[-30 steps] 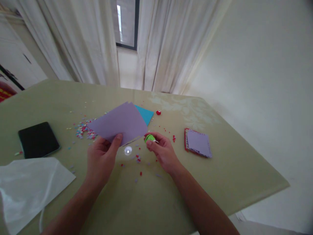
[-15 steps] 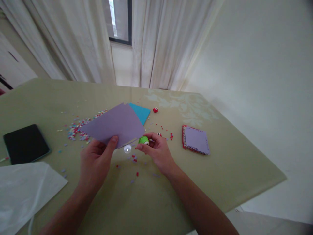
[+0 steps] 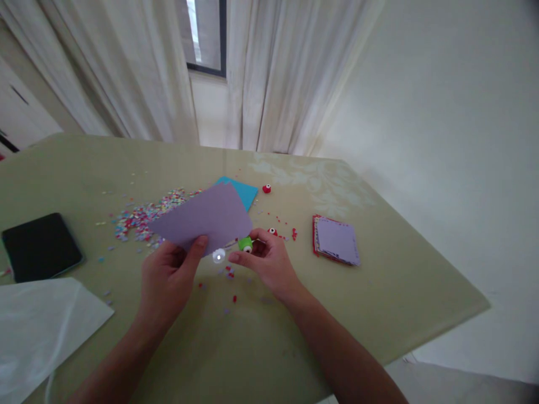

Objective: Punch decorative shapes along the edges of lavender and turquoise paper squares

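My left hand point(image 3: 170, 280) pinches purple paper point(image 3: 206, 219) between thumb and fingers, holding it tilted above the table. It looks like more than one sheet. At the paper's lower right edge, my right hand point(image 3: 269, 261) holds a small green paper punch point(image 3: 245, 244) with an eye-like white spot. Whether the paper's edge sits inside the punch, I cannot tell. Just beyond the right hand lies a red punch point(image 3: 273, 231), partly hidden, and a second red punch point(image 3: 266, 189) lies farther back. Behind the purple paper, a blue sheet point(image 3: 242, 191) rests on the table.
Many coloured paper bits point(image 3: 145, 216) are heaped left of centre. A small clear round piece point(image 3: 218, 256) lies between my hands. At right sits a stack of punched paper squares point(image 3: 337, 241). A dark tablet-like slab point(image 3: 42, 247) and a white bag-like sheet point(image 3: 50, 325) lie at left.
The purple paper has shifted slightly right and down, uncovering more of the heaped bits. The green punch has turned and moved a little down in my right hand.
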`<state>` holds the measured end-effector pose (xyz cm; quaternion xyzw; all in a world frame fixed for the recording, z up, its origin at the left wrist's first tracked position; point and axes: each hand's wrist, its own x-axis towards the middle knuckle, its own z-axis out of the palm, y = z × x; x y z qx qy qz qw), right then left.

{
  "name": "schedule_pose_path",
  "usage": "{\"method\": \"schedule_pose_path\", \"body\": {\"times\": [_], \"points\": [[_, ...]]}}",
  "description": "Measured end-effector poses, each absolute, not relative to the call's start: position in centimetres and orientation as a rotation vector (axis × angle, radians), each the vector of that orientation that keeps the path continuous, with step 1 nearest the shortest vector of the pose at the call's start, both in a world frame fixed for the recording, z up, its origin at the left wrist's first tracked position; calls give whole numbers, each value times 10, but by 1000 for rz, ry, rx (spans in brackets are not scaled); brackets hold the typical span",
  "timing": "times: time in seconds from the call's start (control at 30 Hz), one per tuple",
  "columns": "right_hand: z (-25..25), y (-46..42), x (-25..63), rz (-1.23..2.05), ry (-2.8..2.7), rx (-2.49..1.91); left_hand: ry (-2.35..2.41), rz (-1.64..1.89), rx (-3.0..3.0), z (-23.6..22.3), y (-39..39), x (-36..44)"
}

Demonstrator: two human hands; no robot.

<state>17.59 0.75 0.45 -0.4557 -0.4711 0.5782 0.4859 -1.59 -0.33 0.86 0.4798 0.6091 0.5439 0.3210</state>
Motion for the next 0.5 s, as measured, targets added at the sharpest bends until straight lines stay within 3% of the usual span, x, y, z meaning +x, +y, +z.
{"method": "schedule_pose_path", "body": {"times": [0.2, 0.5], "points": [[5, 5, 171, 1547, -967, -1029, 1643, 1424, 1340, 9, -4, -15], [5, 5, 165, 1427, -875, -1045, 1657, 1381, 1301, 6, -6, -17]]}}
